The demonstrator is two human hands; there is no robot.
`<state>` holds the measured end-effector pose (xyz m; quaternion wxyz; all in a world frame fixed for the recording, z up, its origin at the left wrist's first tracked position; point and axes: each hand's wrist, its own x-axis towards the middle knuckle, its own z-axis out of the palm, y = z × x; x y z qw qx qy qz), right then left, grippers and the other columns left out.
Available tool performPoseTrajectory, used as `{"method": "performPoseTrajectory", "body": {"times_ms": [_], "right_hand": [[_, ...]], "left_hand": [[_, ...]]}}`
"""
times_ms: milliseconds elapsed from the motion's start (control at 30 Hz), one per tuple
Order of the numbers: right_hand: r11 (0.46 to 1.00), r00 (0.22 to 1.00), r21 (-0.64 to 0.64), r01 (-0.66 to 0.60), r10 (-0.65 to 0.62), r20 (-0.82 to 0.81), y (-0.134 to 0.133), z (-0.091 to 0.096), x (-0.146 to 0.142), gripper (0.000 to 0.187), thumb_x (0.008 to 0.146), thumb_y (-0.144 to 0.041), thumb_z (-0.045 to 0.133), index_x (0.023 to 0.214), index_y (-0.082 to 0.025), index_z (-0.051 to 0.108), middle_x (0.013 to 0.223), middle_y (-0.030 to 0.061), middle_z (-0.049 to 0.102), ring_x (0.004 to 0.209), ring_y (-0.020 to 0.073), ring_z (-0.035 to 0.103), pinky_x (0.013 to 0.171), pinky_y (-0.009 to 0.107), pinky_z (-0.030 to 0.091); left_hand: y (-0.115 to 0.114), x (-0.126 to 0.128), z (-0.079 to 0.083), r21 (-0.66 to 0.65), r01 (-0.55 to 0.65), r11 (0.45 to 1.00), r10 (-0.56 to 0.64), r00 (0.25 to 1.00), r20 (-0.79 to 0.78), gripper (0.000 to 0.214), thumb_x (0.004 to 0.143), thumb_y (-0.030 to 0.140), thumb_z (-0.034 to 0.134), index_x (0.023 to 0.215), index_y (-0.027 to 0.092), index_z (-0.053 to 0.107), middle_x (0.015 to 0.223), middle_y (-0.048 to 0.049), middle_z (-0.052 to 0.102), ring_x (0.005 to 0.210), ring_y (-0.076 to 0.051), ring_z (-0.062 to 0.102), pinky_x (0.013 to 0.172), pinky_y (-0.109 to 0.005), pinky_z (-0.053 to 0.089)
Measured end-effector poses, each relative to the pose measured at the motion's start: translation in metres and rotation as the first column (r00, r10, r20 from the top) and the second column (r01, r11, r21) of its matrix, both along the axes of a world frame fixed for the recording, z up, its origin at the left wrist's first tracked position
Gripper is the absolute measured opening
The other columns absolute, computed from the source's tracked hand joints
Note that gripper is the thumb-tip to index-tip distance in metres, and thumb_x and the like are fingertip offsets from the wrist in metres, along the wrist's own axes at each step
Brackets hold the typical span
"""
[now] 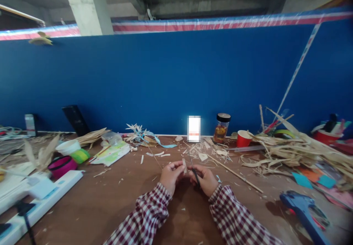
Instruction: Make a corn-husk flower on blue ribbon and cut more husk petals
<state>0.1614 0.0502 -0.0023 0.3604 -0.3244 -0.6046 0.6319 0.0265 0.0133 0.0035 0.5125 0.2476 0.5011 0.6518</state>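
Over the brown table (116, 204) my left hand (171, 175) is closed, pinching a small pale strip of dried husk (184, 165) that stands upright between the fingers. My right hand (205, 179) is closed around dark scissors (194, 171), whose blades point up and left toward the strip. Both sleeves are red-and-white checked. The hands are almost touching near the table's middle.
Husk scraps and a thin stick (234, 173) lie beyond the hands. A husk pile (298, 153), red cup (243, 139) and jar (221, 128) sit right; a blue glue gun (303, 210) near right. Left: power strip (46, 197), pink roll (59, 165), white cup (68, 147). A blue wall (165, 79) stands behind.
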Motion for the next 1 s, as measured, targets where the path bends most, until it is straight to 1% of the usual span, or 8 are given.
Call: {"method": "performPoseTrajectory", "body": {"times_ms": [167,333,433,567,667,767,867,1000], "right_hand": [[0.999,0.999,-0.015,0.034,-0.035,-0.041,0.003,-0.005,-0.001,0.038,0.059,-0.035,0.07,0.091,-0.018,0.059,0.055,-0.0039,0.056,0.051,0.0107,0.051,0.048,0.023,0.039],[0.997,0.989,-0.05,0.051,-0.057,-0.133,0.005,-0.004,-0.001,0.048,0.053,-0.028,0.076,0.097,-0.018,0.057,0.066,-0.0024,0.06,0.058,0.011,0.055,0.053,0.022,0.043],[0.998,0.983,-0.062,0.001,-0.013,-0.185,0.005,-0.006,-0.001,0.049,0.053,-0.026,0.077,0.098,-0.018,0.057,0.068,-0.0029,0.06,0.06,0.01,0.056,0.056,0.022,0.044],[0.998,0.98,-0.016,-0.054,0.05,-0.193,0.003,-0.012,-0.002,0.048,0.054,-0.023,0.077,0.097,-0.018,0.057,0.07,-0.0028,0.061,0.064,0.0104,0.057,0.062,0.023,0.046],[0.998,0.983,-0.002,-0.06,0.059,-0.176,0.003,-0.014,-0.003,0.043,0.056,-0.023,0.076,0.094,-0.018,0.056,0.069,-0.003,0.061,0.063,0.0099,0.057,0.061,0.023,0.045],[0.997,0.981,-0.039,-0.062,0.054,-0.184,0.003,-0.012,-0.002,0.042,0.057,-0.026,0.075,0.092,-0.017,0.054,0.069,-0.003,0.061,0.059,0.009,0.056,0.059,0.022,0.045],[0.994,0.977,-0.068,-0.089,0.074,-0.2,0.005,-0.008,0.0,0.047,0.056,-0.027,0.076,0.094,-0.017,0.051,0.073,-0.0018,0.062,0.057,0.0087,0.056,0.055,0.021,0.044],[0.987,0.977,-0.095,-0.126,0.107,-0.184,0.006,-0.006,0.004,0.061,0.055,-0.027,0.076,0.105,-0.02,0.043,0.069,-0.0039,0.06,0.052,0.0088,0.056,0.051,0.021,0.042]], "left_hand": [[-0.001,-0.011,0.001,-0.017,0.029,0.999,-0.026,0.987,0.161,0.013,0.065,0.013,0.069,0.073,0.014,0.058,0.057,0.0031,0.058,0.047,-0.004,0.054,0.048,-0.013,0.048],[-0.006,-0.011,-0.002,-0.036,0.108,0.993,-0.097,0.968,0.233,0.012,0.064,0.013,0.069,0.072,0.015,0.06,0.056,0.0043,0.057,0.044,-0.003,0.053,0.043,-0.012,0.046],[-0.007,-0.008,-0.003,-0.041,0.124,0.991,-0.112,0.968,0.223,0.011,0.065,0.013,0.069,0.071,0.014,0.061,0.058,0.0024,0.06,0.046,-0.004,0.055,0.043,-0.011,0.046],[-0.008,-0.003,-0.004,-0.076,0.164,0.983,-0.147,0.969,0.197,0.011,0.064,0.013,0.07,0.072,0.013,0.061,0.065,-0.0034,0.066,0.049,-0.006,0.058,0.044,-0.012,0.046],[-0.008,-0.001,-0.006,-0.067,0.185,0.98,-0.168,0.964,0.204,0.013,0.062,0.015,0.072,0.069,0.013,0.061,0.061,-0.0016,0.064,0.047,-0.006,0.056,0.045,-0.013,0.047],[-0.008,-0.002,-0.008,-0.047,0.213,0.976,-0.198,0.954,0.224,0.014,0.062,0.021,0.072,0.071,0.014,0.063,0.06,0.0002,0.061,0.048,-0.005,0.055,0.045,-0.014,0.047],[-0.008,-0.003,-0.009,-0.026,0.28,0.96,-0.267,0.937,0.225,0.019,0.063,0.028,0.071,0.075,0.014,0.065,0.058,0.0012,0.057,0.048,-0.005,0.052,0.045,-0.014,0.046],[-0.011,-0.003,-0.008,-0.01,0.391,0.92,-0.386,0.913,0.136,0.025,0.061,0.032,0.072,0.076,0.013,0.066,0.054,0.002,0.053,0.046,-0.004,0.048,0.043,-0.013,0.042]]}}
